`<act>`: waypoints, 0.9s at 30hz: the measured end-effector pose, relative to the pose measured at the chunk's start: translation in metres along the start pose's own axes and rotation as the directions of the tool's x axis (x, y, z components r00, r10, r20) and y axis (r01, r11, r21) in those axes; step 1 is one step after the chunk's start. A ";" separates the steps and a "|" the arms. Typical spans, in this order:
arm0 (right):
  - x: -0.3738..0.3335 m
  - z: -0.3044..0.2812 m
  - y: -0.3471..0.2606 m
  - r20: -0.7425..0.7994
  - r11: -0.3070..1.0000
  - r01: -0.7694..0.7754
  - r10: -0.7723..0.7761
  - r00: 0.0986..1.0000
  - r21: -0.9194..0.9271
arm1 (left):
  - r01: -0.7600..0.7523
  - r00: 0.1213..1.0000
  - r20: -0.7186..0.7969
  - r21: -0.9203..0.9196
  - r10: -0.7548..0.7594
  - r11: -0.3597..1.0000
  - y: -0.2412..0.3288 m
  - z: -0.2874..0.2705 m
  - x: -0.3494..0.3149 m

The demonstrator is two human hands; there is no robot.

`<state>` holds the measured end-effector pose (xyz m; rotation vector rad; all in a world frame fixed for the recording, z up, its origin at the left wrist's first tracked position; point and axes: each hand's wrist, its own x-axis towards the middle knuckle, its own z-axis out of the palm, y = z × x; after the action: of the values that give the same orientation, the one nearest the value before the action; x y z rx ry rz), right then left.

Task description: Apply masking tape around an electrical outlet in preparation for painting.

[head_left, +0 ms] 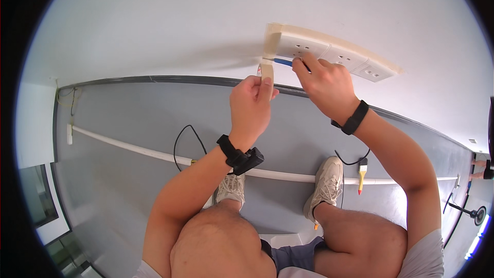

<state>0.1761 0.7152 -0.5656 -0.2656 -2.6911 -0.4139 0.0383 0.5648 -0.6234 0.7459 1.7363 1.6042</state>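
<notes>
A row of white wall sockets (342, 54) sits low on the white wall, with cream masking tape (271, 41) stuck along its left and upper edges. My left hand (250, 104) pinches a roll of masking tape (267, 72), just below the lower left corner of the sockets. A strip runs from the roll up to the wall. My right hand (329, 82) is closed around a slim blue tool (283, 62). Its thin metal tip points left and meets the tape strip at the corner; whether it is a blade is too small to tell.
A long white pipe (134, 148) lies across the grey floor (128, 190), passing by my shoes. A yellow-handled paintbrush (362, 175) rests on it at the right. Black cables (176, 146) hang from my wrist straps. Dark skirting (206, 80) edges the wall.
</notes>
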 end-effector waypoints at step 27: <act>-0.005 -0.008 0.002 0.054 0.998 -0.054 0.055 0.997 -0.010 | 0.000 0.999 -0.039 0.123 0.005 0.992 0.002 0.000 -0.003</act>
<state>0.1845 0.7143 -0.5603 -0.3569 -2.7290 -0.4069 0.0397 0.5626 -0.6216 0.7796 1.8770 1.5338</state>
